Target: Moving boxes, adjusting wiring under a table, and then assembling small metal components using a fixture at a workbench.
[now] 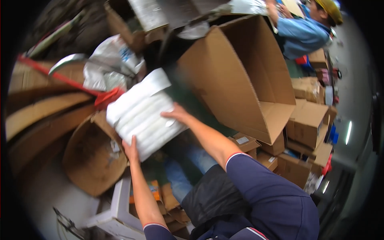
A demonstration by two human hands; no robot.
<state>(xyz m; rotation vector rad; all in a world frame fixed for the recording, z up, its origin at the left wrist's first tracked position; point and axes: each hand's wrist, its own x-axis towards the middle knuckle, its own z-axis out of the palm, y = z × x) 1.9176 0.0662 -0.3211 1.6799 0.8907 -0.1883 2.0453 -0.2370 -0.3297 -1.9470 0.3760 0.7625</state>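
Both my hands grip a white, ribbed, padded-looking bundle [142,122], with a flap of white wrap standing off its far edge. What lies inside the white wrapping I cannot make out. My left hand [131,149] clasps the near left edge. Over on the right side, my right hand [178,114] has its thumb on top and its fingers partly out of sight. Motion blurs the bundle somewhat. Just right of it stands a large open cardboard box [218,72]. Below and left of my left hand is a worn open carton [94,160].
A red long-handled tool [108,97] and a white plastic bag [105,66] lie beyond the bundle to the left. Stacked cartons [306,118] fill the right side. A co-worker in a blue shirt [304,36] is at the upper right. A white frame [116,216] stands near my left forearm.
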